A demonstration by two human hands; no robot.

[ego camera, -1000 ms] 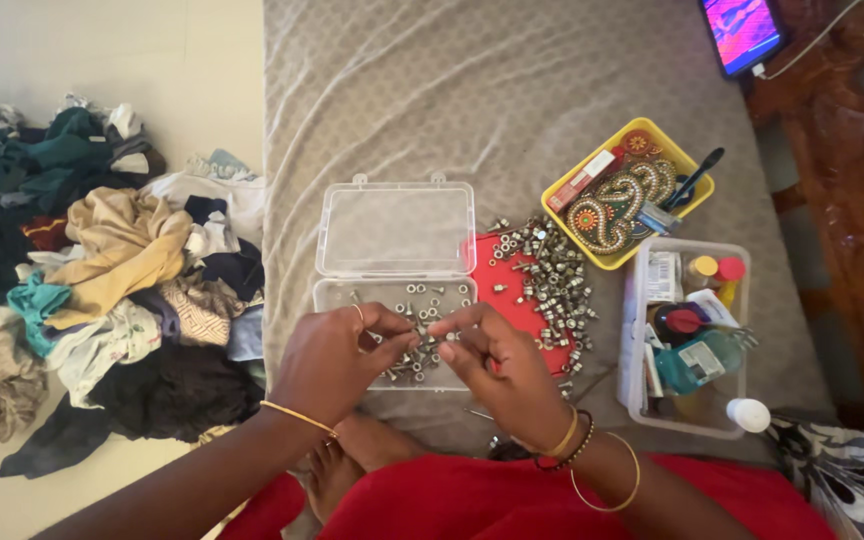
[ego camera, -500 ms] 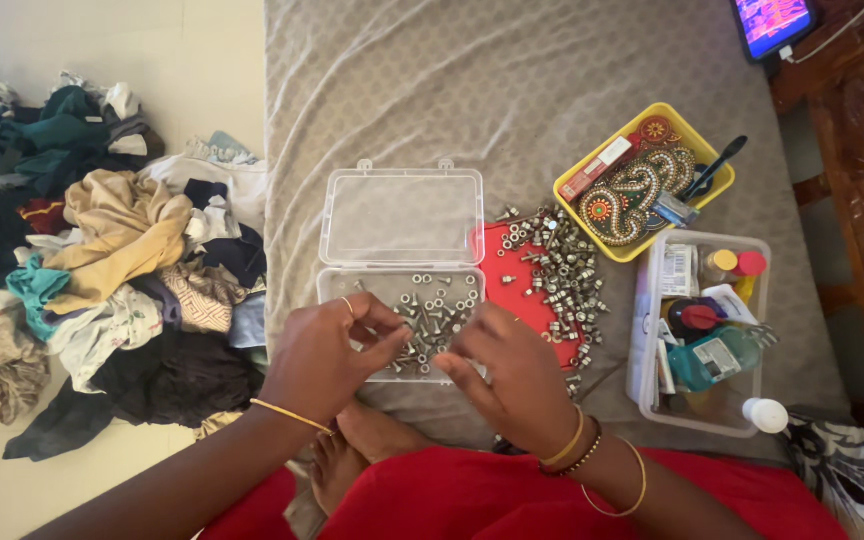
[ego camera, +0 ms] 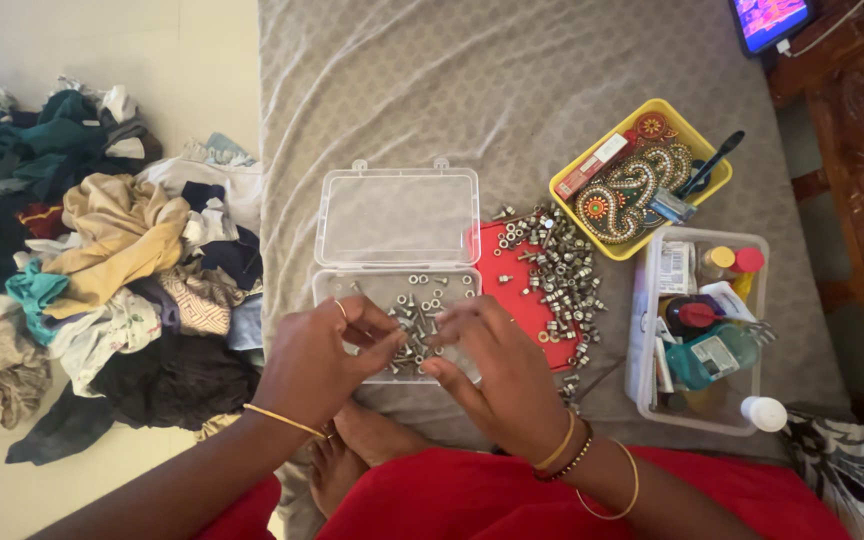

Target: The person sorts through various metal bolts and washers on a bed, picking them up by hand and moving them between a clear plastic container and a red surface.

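We see both hands low over the clear plastic box (ego camera: 395,290), which lies open on the bed (ego camera: 512,90) with its lid folded back. The left hand (ego camera: 317,362) rests over the left part of the tray, fingers curled together above the small metal screws and nuts (ego camera: 422,300) inside; whether the grip pinches one piece, we cannot tell. The right hand (ego camera: 497,370) now lies flatter than one second ago, when both hands were raised a little and their fingertips met over a small piece; its fingers are bent down to the tray's right edge, and its grip is also hidden from us. The box stays in the same place, just left of the red mat (ego camera: 522,290) that carries a loose heap of metal parts (ego camera: 560,270). Further right stand the yellow tray (ego camera: 642,180) with ornaments and a clear tub (ego camera: 697,330) with bottles. A pile of clothes (ego camera: 102,270) lies on the floor (ego camera: 192,60), well apart from the hands.
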